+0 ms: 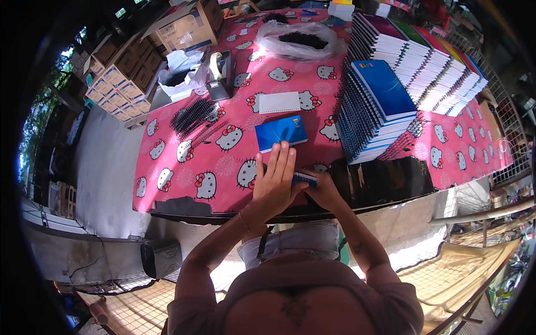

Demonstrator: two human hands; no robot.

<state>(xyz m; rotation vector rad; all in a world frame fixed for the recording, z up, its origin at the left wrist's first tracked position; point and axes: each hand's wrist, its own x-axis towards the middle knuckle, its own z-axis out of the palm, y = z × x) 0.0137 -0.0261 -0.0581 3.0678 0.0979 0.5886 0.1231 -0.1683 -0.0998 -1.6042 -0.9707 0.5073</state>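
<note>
My left hand [274,177] lies with its fingers stretched out together, the fingertips at the near edge of a blue-covered notebook [281,133] on the table. Its thumb reaches toward my right hand [322,190], which is closed on a small blue notebook [304,178] by the table's front edge. My hands cover part of that small notebook. Just beyond the flat blue notebook is a white slip of paper [279,103] with a row of holes along one edge.
A tall stack of blue spiral notebooks [385,92] stands to the right, with more coloured stacks [424,61] behind. Loose black binding coils [192,116] lie left of centre, near a tape dispenser [218,75]. A plastic bag [301,42] of black coils and cardboard boxes [187,28] are farther back.
</note>
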